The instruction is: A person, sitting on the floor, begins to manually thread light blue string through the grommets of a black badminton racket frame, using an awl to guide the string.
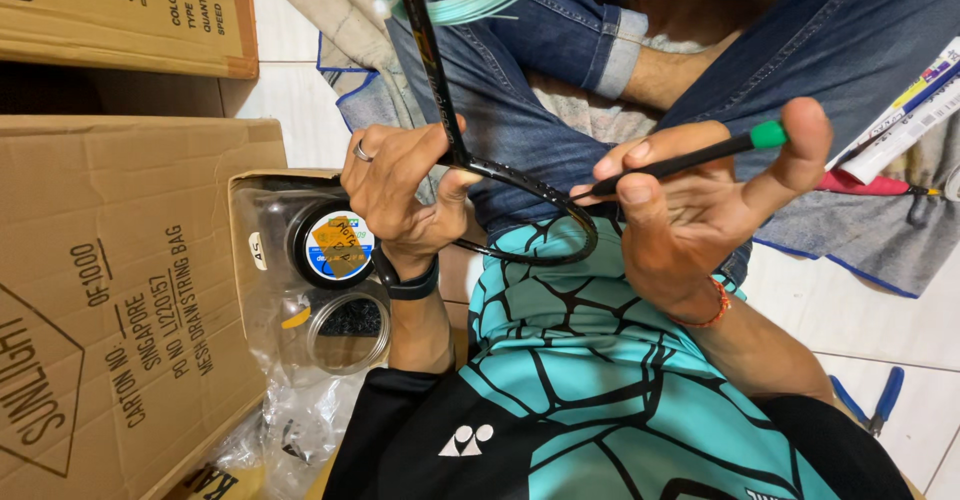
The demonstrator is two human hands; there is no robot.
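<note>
Two hands: left hand (395, 195), right hand (690, 205). One racket frame (530, 188). One awl (680, 162), green-capped. One coil of pale string (470, 0). Two cardboard boxes: one (130, 10) top left, one (110, 300) at left. Two round reels: one (330, 245) labelled, one (347, 332) below it. One ring (363, 152), one black wristband (410, 285), one orange bracelet (712, 308). One blue-handled pliers (872, 405).

The person's left hand (400, 195) grips the black racket frame (520, 185) near its curve, while the right hand (700, 200) pinches a thin black awl with a green cap (690, 158) against the frame. Pale turquoise string (470, 0) loops above, and a cardboard box (110, 300) stands just beside.
</note>
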